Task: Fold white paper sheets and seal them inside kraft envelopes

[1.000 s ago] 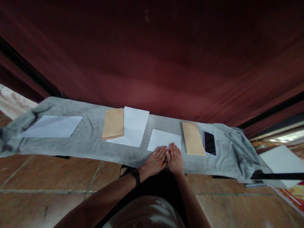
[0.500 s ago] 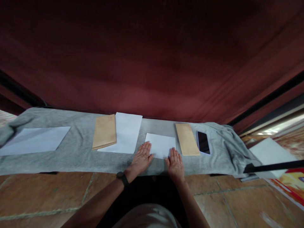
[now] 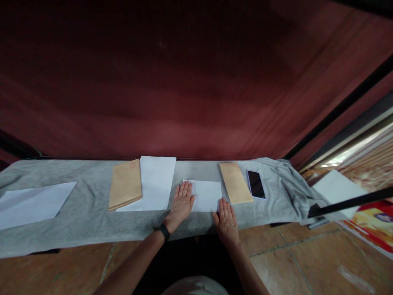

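A folded white sheet of paper [image 3: 208, 196] lies on the grey cloth [image 3: 123, 227] in front of me. My left hand [image 3: 181, 203] lies flat over the sheet's left edge, fingers stretched forward. Near its lower right corner rests my right hand [image 3: 226, 219], also flat, with the fingertips at the edge. Neither hand grips anything. To the right of the folded sheet is a single brown envelope [image 3: 236, 183]. Left of my left hand, a larger white sheet [image 3: 157, 184] is partly covered by a small stack of brown envelopes [image 3: 125, 183].
A phone [image 3: 256, 184] with a dark screen lies right of the single envelope. Another white sheet [image 3: 33, 203] is at the far left. A dark red panel [image 3: 196, 102] rises behind the cloth. A black bar [image 3: 353, 201] and a white board [image 3: 337, 190] stand at the right.
My left hand has slid forward along the sheet's left edge, and my right hand sits slightly lower against its corner. The camera view has tilted and shifted a little.
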A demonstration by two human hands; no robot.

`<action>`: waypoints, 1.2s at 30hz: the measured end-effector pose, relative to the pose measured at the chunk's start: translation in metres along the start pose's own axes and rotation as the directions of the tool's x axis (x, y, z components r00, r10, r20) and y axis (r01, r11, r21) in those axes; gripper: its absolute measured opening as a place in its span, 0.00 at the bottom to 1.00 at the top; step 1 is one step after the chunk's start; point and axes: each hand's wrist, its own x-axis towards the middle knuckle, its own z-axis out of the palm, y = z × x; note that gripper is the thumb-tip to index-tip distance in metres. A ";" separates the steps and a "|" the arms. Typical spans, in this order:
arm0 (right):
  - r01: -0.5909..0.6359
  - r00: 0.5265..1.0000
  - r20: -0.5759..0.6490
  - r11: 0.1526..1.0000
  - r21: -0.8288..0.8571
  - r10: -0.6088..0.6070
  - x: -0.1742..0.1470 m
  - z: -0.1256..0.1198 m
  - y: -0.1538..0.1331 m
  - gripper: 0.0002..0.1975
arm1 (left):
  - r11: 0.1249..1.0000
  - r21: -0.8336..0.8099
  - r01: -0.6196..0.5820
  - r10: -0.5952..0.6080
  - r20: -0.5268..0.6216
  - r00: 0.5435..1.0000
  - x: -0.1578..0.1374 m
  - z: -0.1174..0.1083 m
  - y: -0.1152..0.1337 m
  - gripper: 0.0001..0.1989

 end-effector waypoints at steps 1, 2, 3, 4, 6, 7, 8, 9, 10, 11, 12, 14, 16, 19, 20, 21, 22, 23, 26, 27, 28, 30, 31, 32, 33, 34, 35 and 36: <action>0.000 1.000 -0.002 1.000 0.002 0.000 0.000 0.000 0.000 0.31 | 0.999 -0.013 -0.047 0.047 0.011 0.999 0.006 -0.001 0.004 0.29; 0.001 1.000 -0.003 1.000 0.002 -0.001 0.000 0.000 0.000 0.31 | 0.996 -0.027 -0.083 0.084 0.028 0.996 0.013 -0.001 0.008 0.29; 0.002 1.000 -0.006 1.000 0.000 -0.002 0.001 -0.001 -0.001 0.31 | 0.994 -0.039 -0.103 0.105 0.052 0.993 0.019 -0.002 0.013 0.28; 0.001 1.000 -0.009 1.000 -0.001 -0.001 0.001 -0.001 -0.001 0.31 | 0.993 -0.048 -0.104 0.107 0.080 0.991 0.026 -0.003 0.016 0.28; -0.001 1.000 -0.015 1.000 -0.005 0.001 0.001 0.000 -0.001 0.31 | 0.996 -0.059 -0.068 0.075 0.134 0.988 0.039 -0.006 0.022 0.27; -0.001 1.000 -0.016 1.000 -0.007 0.001 0.001 0.000 -0.001 0.31 | 0.997 -0.059 -0.042 0.051 0.158 0.986 0.045 -0.008 0.024 0.27; 0.000 1.000 -0.016 1.000 -0.011 0.000 0.001 0.001 -0.002 0.31 | 0.998 -0.056 -0.022 0.031 0.177 0.984 0.050 -0.010 0.025 0.26; 0.001 1.000 -0.016 1.000 -0.015 -0.001 0.001 0.001 -0.002 0.31 | 0.999 -0.051 -0.010 0.020 0.191 0.981 0.055 -0.013 0.026 0.25; 0.001 1.000 -0.016 1.000 -0.018 -0.001 0.001 0.001 -0.002 0.31 | 0.999 -0.046 -0.007 0.016 0.201 0.979 0.060 -0.016 0.025 0.23; 0.000 1.000 -0.017 1.000 -0.018 0.000 0.001 0.002 -0.002 0.31 | 0.999 -0.042 -0.008 0.016 0.209 0.978 0.064 -0.019 0.024 0.22; -0.002 1.000 -0.018 1.000 -0.015 0.002 0.001 0.002 -0.002 0.31 | 0.999 -0.038 -0.009 0.017 0.214 0.977 0.067 -0.022 0.023 0.20; -0.007 1.000 -0.021 1.000 -0.005 0.007 0.001 0.003 -0.001 0.31 | 0.999 -0.034 -0.006 0.013 0.223 0.975 0.072 -0.027 0.021 0.16; -0.008 1.000 -0.022 1.000 0.006 0.008 0.001 0.003 0.000 0.30 | 0.999 -0.035 0.007 0.002 0.237 0.972 0.074 -0.030 0.018 0.15; 0.000 1.000 -0.015 1.000 0.024 0.000 0.002 0.004 0.002 0.29 | 0.999 -0.049 0.021 -0.007 0.265 0.964 0.077 -0.032 0.016 0.14; 0.001 1.000 -0.013 1.000 0.028 0.000 0.002 0.003 0.003 0.29 | 0.998 -0.056 0.024 -0.008 0.273 0.962 0.078 -0.032 0.015 0.15; 0.000 1.000 -0.012 1.000 0.030 0.001 0.003 0.003 0.003 0.29 | 0.998 -0.064 0.027 -0.008 0.281 0.960 0.079 -0.033 0.014 0.15; -0.002 1.000 -0.012 0.999 0.032 0.003 0.003 0.003 0.003 0.29 | 0.997 -0.074 0.030 -0.007 0.288 0.958 0.080 -0.033 0.014 0.15; -0.005 1.000 -0.013 0.999 0.033 0.006 0.003 0.002 0.003 0.28 | 0.996 -0.084 0.032 -0.006 0.295 0.956 0.082 -0.034 0.013 0.16; -0.013 1.000 -0.018 0.999 0.040 0.014 0.005 0.001 0.002 0.28 | 0.992 -0.119 0.042 -0.003 0.313 0.950 0.089 -0.035 0.011 0.16; -0.016 1.000 -0.018 0.999 0.042 0.017 0.005 0.001 0.002 0.28 | 0.990 -0.131 0.049 -0.005 0.318 0.948 0.091 -0.035 0.010 0.15; -0.017 1.000 -0.017 0.999 0.045 0.018 0.005 0.001 0.002 0.27 | 0.988 -0.143 0.058 -0.009 0.323 0.946 0.093 -0.035 0.010 0.15; -0.017 1.000 -0.012 0.999 0.048 0.018 0.005 0.001 0.003 0.27 | 0.982 -0.170 0.087 -0.026 0.331 0.943 0.096 -0.034 0.008 0.13; -0.016 1.000 -0.008 0.999 0.049 0.016 0.005 0.001 0.003 0.28 | 0.977 -0.186 0.105 -0.038 0.335 0.941 0.096 -0.034 0.007 0.12; -0.014 1.000 -0.005 0.999 0.049 0.014 0.005 0.001 0.004 0.28 | 0.971 -0.205 0.126 -0.050 0.340 0.939 0.095 -0.033 0.005 0.10; -0.011 1.000 -0.001 0.999 0.050 0.011 0.005 0.001 0.005 0.28 | 0.963 -0.227 0.148 -0.063 0.345 0.937 0.094 -0.033 0.003 0.07; -0.010 1.000 0.002 0.999 0.053 0.010 0.006 0.002 0.005 0.28 | 0.953 -0.252 0.171 -0.075 0.349 0.934 0.092 -0.033 0.000 0.05; -0.010 1.000 0.006 0.998 0.057 0.010 0.007 0.002 0.005 0.27 | 0.940 -0.279 0.196 -0.090 0.351 0.932 0.089 -0.032 -0.003 0.03; -0.013 1.000 0.007 0.998 0.063 0.013 0.008 0.002 0.005 0.27 | 0.924 -0.308 0.225 -0.109 0.351 0.930 0.086 -0.032 -0.006 0.01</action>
